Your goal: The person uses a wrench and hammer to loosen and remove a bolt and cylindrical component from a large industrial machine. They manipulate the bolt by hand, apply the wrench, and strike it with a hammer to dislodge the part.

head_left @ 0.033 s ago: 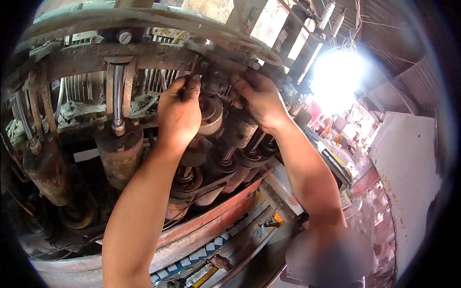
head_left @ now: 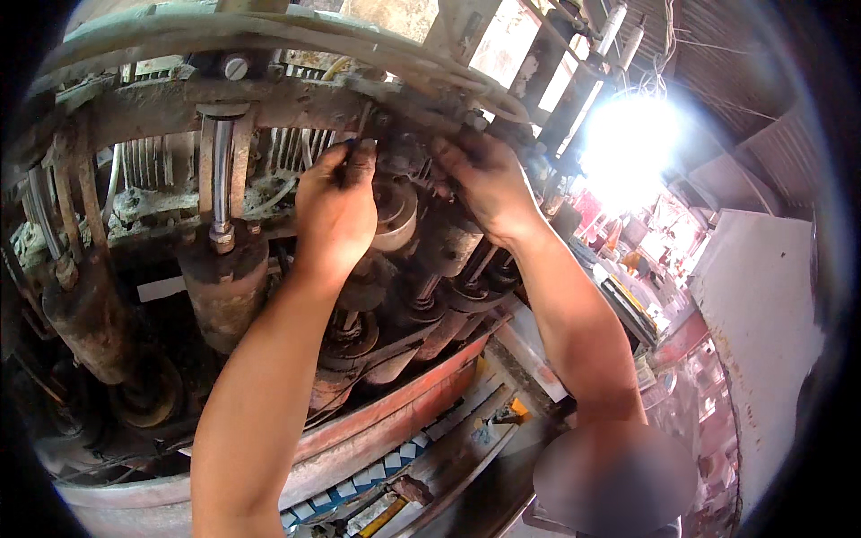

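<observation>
Both my arms reach up into a greasy machine with a row of cylinders and rods. My left hand [head_left: 336,211] is closed, thumb pressed to the fingers, beside a dark metal fitting [head_left: 404,154]; what it pinches is hidden. On the other side of that fitting, my right hand [head_left: 491,184] has its fingers curled in against dark parts under the frame bar [head_left: 296,106]. I cannot make out what those fingers grip. Just below and between the hands sits a round metal collar [head_left: 395,215]. A dirty cylinder [head_left: 447,247] hangs beneath my right hand.
To the left stand a large cylinder [head_left: 224,287] with a shiny rod [head_left: 221,175] and another cylinder [head_left: 94,318]. A thick hose [head_left: 269,31] arches overhead. Below runs a curved reddish rim [head_left: 386,417]. A yellow-handled tool [head_left: 384,517] lies under it. A bright lamp [head_left: 632,152] glares at right.
</observation>
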A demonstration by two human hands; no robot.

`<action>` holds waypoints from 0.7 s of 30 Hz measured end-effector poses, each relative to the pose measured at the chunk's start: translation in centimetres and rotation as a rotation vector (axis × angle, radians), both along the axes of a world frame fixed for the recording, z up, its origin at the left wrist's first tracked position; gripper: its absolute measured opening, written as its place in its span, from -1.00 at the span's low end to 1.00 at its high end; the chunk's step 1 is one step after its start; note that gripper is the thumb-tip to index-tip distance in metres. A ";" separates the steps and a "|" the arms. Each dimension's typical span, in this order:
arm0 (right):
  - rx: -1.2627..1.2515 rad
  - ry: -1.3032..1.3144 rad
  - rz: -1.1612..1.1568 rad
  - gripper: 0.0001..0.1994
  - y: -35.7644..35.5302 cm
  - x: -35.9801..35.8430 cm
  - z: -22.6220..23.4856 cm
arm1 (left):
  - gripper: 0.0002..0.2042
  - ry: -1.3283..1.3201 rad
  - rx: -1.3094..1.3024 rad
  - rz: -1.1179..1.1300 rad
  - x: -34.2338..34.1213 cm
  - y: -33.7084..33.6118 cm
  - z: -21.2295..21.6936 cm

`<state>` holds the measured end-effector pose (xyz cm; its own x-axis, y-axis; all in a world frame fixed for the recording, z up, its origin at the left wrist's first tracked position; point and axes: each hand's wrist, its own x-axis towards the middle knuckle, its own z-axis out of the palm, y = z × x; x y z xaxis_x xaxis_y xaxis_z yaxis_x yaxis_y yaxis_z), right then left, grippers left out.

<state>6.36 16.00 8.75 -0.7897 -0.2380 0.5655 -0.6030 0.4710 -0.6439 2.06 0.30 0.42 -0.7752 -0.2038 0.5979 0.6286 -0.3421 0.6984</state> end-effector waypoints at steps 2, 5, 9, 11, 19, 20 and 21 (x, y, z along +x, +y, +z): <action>-0.041 0.024 -0.076 -0.71 -0.8 0.0 -0.3 | -0.73 0.026 -0.004 0.026 0.1 0.0 0.0; -0.128 0.099 -0.111 -0.73 -1.5 0.5 -0.5 | -0.74 0.007 -0.096 0.115 1.3 -0.4 0.6; -0.275 0.223 -0.022 -0.75 -2.3 -0.7 -0.9 | -0.75 0.002 -0.072 0.039 0.6 -0.3 0.2; -0.097 0.323 -0.238 -0.75 -2.8 -0.4 -0.7 | -0.75 0.025 -0.027 -0.022 0.0 -0.2 -0.1; 0.300 0.413 -0.516 -0.68 -2.1 0.2 0.6 | -0.74 -0.012 -0.061 0.010 0.3 -0.1 0.4; 0.309 0.359 -0.502 -0.70 -2.4 0.6 0.9 | -0.73 -0.034 -0.100 0.048 0.7 -0.3 0.7; 0.318 0.306 -0.488 -0.72 -2.5 0.9 1.0 | -0.73 -0.014 -0.058 0.025 0.2 -0.2 0.4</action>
